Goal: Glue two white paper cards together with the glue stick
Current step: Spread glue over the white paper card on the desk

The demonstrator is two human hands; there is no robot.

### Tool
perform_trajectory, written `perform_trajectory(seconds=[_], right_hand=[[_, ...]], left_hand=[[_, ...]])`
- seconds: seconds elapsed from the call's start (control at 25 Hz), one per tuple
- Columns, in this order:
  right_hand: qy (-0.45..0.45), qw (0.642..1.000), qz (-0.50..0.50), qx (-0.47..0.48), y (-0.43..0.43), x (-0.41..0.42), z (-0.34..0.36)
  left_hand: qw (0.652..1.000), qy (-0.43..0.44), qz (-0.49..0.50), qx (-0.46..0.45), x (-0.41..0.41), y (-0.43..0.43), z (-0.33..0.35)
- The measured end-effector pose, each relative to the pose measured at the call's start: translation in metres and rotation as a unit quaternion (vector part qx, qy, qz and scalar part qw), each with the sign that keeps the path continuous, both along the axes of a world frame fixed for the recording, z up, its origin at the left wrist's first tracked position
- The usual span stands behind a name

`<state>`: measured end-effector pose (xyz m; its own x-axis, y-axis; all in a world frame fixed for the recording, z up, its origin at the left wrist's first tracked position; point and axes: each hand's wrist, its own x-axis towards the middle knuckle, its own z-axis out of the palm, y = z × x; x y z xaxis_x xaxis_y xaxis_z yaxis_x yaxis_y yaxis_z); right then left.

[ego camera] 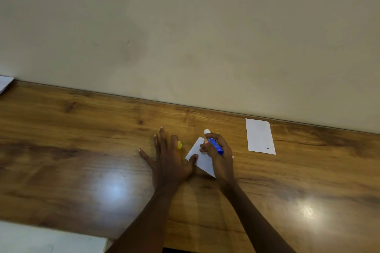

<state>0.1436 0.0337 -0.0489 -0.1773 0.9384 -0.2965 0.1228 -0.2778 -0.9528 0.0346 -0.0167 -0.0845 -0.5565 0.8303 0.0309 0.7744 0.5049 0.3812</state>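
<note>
One white paper card (pixel 197 153) lies turned at an angle on the wooden table (pixel 82 139), partly under both hands. My right hand (pixel 219 155) grips the blue glue stick (pixel 214 144), whose white glue tip points away from me, above the card's far corner. My left hand (pixel 167 159) lies flat with fingers spread, its thumb pressing the card's left corner. The yellow cap (pixel 179 145) sits on the table just behind my left hand's fingers. A second white card (pixel 260 136) lies apart at the right, near the wall.
A beige wall (pixel 185 37) rises along the table's far edge. A white sheet corner (pixel 5 83) shows at the far left. A white surface (pixel 51 239) fills the bottom left corner.
</note>
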Motion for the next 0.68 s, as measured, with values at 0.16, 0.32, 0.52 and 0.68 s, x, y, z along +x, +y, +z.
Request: perform_trajectory(seconds=[0.16, 0.32, 0.52, 0.68], right_hand=[[0.030, 0.997, -0.076, 0.012, -0.007, -0.016, 0.001], [0.030, 0.995, -0.094, 0.028, -0.011, -0.021, -0.001], [0.030, 0.995, -0.097, 0.021, -0.009, -0.020, 0.000], [0.067, 0.990, -0.116, 0.044, -0.002, -0.010, 0.003]], left_hand=[[1.000, -0.003, 0.003, 0.001, 0.000, 0.001, -0.001], [1.000, -0.008, 0.001, 0.016, 0.000, 0.000, -0.001], [1.000, -0.004, -0.003, 0.001, -0.001, 0.001, 0.000], [1.000, -0.011, 0.000, 0.000, 0.000, 0.001, 0.001]])
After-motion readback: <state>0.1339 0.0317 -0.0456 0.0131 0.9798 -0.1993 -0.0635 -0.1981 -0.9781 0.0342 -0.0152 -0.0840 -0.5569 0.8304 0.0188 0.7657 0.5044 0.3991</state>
